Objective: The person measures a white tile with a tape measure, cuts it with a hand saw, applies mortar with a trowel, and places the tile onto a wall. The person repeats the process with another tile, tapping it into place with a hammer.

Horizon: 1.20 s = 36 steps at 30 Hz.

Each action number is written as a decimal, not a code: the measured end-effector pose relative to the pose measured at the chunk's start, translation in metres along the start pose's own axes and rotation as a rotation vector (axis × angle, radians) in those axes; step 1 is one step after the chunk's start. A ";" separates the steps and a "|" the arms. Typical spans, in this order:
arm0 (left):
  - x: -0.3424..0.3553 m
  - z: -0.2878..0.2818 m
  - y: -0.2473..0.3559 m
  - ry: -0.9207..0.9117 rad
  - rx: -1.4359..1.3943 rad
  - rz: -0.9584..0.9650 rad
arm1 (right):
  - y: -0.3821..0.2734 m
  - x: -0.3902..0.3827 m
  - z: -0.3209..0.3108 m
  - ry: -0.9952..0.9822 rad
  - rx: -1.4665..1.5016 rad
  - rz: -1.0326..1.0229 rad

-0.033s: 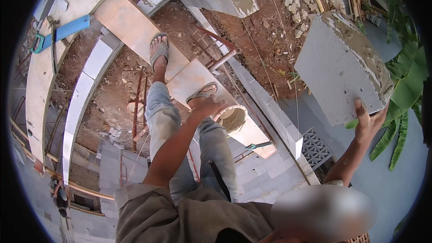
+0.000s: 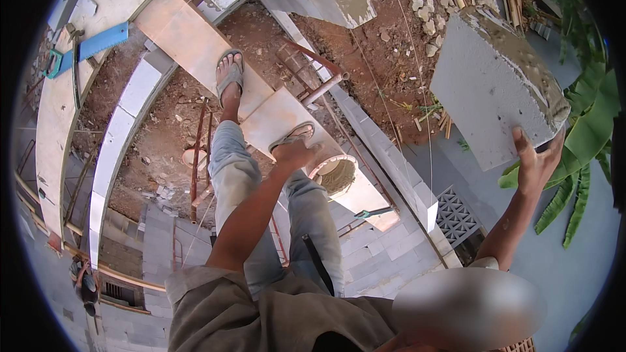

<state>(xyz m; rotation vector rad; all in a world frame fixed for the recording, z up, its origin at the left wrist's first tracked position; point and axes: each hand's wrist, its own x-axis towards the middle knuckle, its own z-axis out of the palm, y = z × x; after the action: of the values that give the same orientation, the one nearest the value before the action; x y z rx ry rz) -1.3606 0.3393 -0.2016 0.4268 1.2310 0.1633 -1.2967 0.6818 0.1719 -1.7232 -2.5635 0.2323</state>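
Note:
My right hand (image 2: 538, 158) grips the lower end of a large grey concrete block (image 2: 486, 91), thumb on its broad face and fingers behind the edge. Wet mortar (image 2: 515, 49) coats the block's narrow side. My left hand (image 2: 295, 154) hangs empty over my sandaled foot on the plank, its fingers loosely bent and partly blurred. Just right of it stands a round bucket (image 2: 355, 173) with mortar inside. A green-handled tool (image 2: 375, 212) lies on the plank beyond the bucket.
I stand on wooden planks (image 2: 176, 29) above red soil. A low block wall (image 2: 385, 143) with taut strings (image 2: 417, 58) runs to my right, near a metal scaffold frame (image 2: 326, 85). A blue saw (image 2: 104, 40) and a hammer (image 2: 75, 72) lie at left. Another person (image 2: 86, 285) is far left.
The block has shifted slightly up and right in view with my right hand. My left hand has drawn a little down and left, away from the bucket.

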 end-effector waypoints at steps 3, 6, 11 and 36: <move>0.045 0.003 -0.066 0.303 -0.130 -0.088 | -0.014 0.065 0.084 -0.103 -0.013 -0.105; 0.047 -0.006 -0.052 0.288 -0.153 -0.174 | -0.006 0.107 0.140 -0.146 -0.212 -0.158; 0.057 -0.014 -0.047 0.299 -0.348 -0.056 | -0.016 0.123 0.219 -0.208 -0.234 -0.265; 0.075 -0.014 -0.047 0.219 -0.312 -0.177 | -0.063 0.133 0.283 -0.352 -0.314 -0.263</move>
<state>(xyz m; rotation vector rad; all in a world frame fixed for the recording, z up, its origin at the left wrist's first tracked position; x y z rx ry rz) -1.3539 0.3261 -0.2901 0.0282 1.4237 0.2504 -1.4393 0.7529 -0.1046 -1.5147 -3.1994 0.1364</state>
